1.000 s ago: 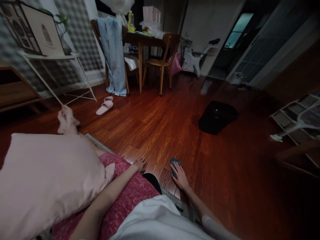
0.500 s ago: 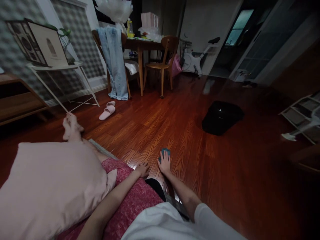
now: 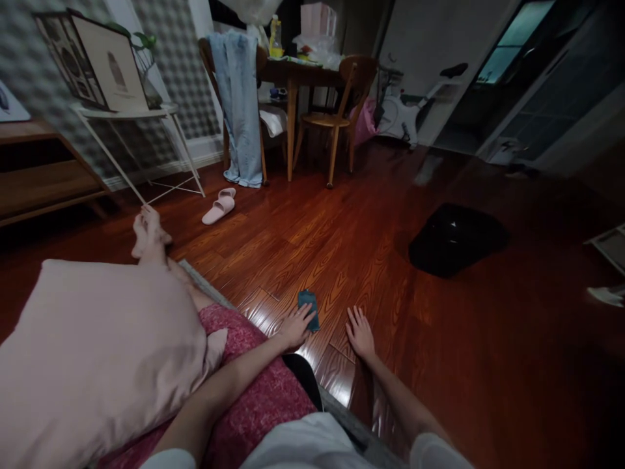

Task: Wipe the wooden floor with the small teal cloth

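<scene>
A small flat teal packet point(image 3: 307, 299) shows in front of my lap, over the wooden floor. My left hand point(image 3: 296, 327) has its fingers across the packet's right lower part. Its thumb is hidden from me. To the right, my right hand point(image 3: 360, 331) is apart from the packet, palm down, its fingers spread and holding nothing. I cannot tell whether the packet touches the floor. A pale pink pillow point(image 3: 117, 345) lies over my legs, on a dark pink patterned cloth point(image 3: 254, 391).
A shiny black bin-like object point(image 3: 456, 238) stands on the floor to the right. Pink slippers point(image 3: 219, 210) lie ahead, near a white side table point(image 3: 127, 114). Jeans point(image 3: 239, 104) hang over a chair by a wooden dining table point(image 3: 293, 78). An exercise bike point(image 3: 400, 114) is farther back.
The teal packet has passed from my right hand to my left and shifted left over the floor. My right hand has moved away to the right. The view has turned slightly left.
</scene>
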Tool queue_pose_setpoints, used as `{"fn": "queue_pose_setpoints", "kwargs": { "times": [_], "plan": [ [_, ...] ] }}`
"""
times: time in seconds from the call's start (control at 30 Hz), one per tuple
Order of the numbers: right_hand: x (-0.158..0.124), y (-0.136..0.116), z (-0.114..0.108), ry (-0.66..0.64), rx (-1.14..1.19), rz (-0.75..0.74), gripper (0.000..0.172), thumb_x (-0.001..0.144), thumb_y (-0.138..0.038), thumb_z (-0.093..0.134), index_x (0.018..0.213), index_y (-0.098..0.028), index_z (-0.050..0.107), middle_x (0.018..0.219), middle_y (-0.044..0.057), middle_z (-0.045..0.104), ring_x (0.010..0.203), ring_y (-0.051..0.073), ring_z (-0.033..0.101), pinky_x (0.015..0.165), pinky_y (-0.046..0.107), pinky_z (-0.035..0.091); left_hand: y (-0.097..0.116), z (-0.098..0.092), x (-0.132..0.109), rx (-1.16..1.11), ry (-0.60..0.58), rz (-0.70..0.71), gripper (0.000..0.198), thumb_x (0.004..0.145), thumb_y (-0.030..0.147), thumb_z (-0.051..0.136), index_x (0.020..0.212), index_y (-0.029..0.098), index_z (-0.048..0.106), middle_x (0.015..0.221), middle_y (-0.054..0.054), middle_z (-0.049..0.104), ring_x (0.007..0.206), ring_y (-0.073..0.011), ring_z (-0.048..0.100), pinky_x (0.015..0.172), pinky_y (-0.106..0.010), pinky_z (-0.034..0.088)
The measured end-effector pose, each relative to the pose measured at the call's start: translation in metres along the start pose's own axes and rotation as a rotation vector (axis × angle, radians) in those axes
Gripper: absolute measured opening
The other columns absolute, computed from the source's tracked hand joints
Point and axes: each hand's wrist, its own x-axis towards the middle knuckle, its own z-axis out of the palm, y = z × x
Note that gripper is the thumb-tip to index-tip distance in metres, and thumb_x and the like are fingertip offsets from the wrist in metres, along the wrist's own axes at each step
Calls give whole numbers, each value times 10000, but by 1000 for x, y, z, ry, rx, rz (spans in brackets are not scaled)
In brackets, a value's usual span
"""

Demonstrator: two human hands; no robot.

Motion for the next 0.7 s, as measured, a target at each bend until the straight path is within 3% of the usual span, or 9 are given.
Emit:
{"fn": "queue_pose_setpoints", "kwargs": {
  "times": [0.17, 0.3, 0.37, 0.47, 0.6, 0.7],
  "plan": [
    [-11, 2, 0, 22, 23, 19, 604, 995, -312, 328, 1594, -262, 269, 1635, 77, 340, 1515, 227, 272, 1208, 492, 265, 16, 40, 25, 96, 18, -65, 742, 964, 494, 490, 1602, 189, 267, 1678, -135, 174, 1536, -306, 163, 1214, -520, 199],
    [-10, -3, -4, 6, 46, 29, 609, 991, -321, 348, 1592, -254, 278, 1634, 83, 341, 1517, 230, 267, 1206, 485, 274, -4, 57, 33, 180, 58, -76, 774, 977, 559, 445, 1621, 206, 201, 1676, -124, 187, 1538, -295, 156, 1220, -540, 158],
    [-10, -3, -6, -1, 53, 33, 601, 996, -325, 341, 1589, -243, 288, 1636, 88, 336, 1523, 232, 250, 1204, 484, 279, -27, 51, 35, 193, 95, -114, 771, 983, 564, 436, 1624, 216, 187, 1678, -114, 186, 1538, -284, 156, 1223, -527, 155],
    [-12, -3, -8, -7, 61, 31, 599, 1002, -324, 334, 1593, -243, 276, 1647, 87, 311, 1528, 233, 236, 1203, 488, 279, -73, 25, 34, 184, 140, -284, 722, 995, 548, 420, 1613, 218, 245, 1673, -118, 206, 1538, -290, 157, 1226, -527, 150],
    [-14, -4, -9, -20, 56, 37, 631, 991, -319, 359, 1606, -262, 229, 1662, 77, 275, 1527, 240, 238, 1201, 499, 275, -149, -15, 15, 165, 230, -659, 730, 1000, 575, 383, 1578, 131, 336, 1667, -180, 183, 1532, -355, 147, 1202, -534, 222],
    [-16, -5, -11, -38, 37, 43, 641, 987, -309, 361, 1609, -260, 215, 1660, 78, 279, 1527, 240, 239, 1203, 496, 268, -198, -32, -9, 164, 294, -897, 709, 1013, 516, 358, 1566, 73, 334, 1649, -233, 202, 1518, -384, 186, 1181, -567, 248]
  ]
}}
